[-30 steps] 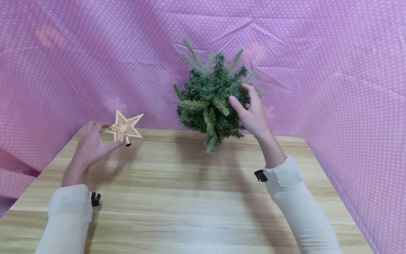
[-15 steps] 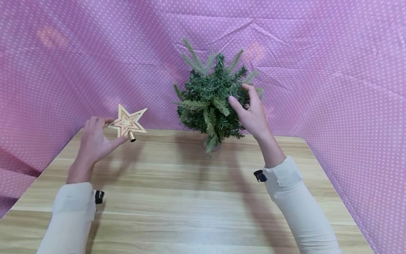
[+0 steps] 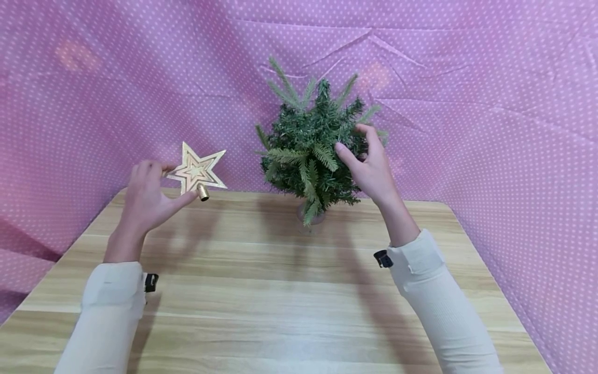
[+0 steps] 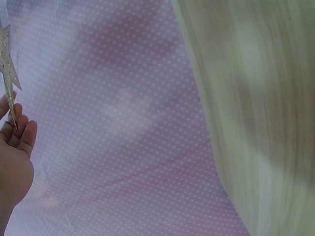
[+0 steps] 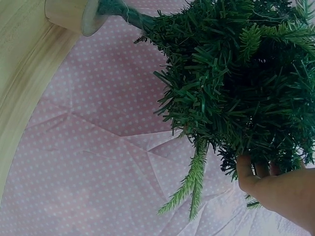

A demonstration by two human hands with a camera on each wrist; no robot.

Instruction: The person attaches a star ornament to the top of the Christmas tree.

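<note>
My left hand [image 3: 147,200] pinches a gold star tree topper [image 3: 196,170] by its left side, between thumb and fingers. The star is held up above the table's far left, its short socket [image 3: 203,192] pointing down. At the left edge of the left wrist view the star [image 4: 7,59] appears almost edge-on. A small artificial Christmas tree [image 3: 306,137] stands upright near the back edge. My right hand [image 3: 377,174] grips its right side, thumb in front. In the right wrist view the fingers [image 5: 246,172] reach in among the branches, which partly hide them.
The tree stands on a pale round base [image 5: 69,14] on the wood-grain table [image 3: 261,301]. Pink polka-dot cloth [image 3: 187,62] hangs behind the table and along both sides. Each cream sleeve has a black clip [image 3: 383,258] near its cuff.
My left hand has carried the star rightward and upward, a little closer to the tree. The right hand and the tree have hardly moved.
</note>
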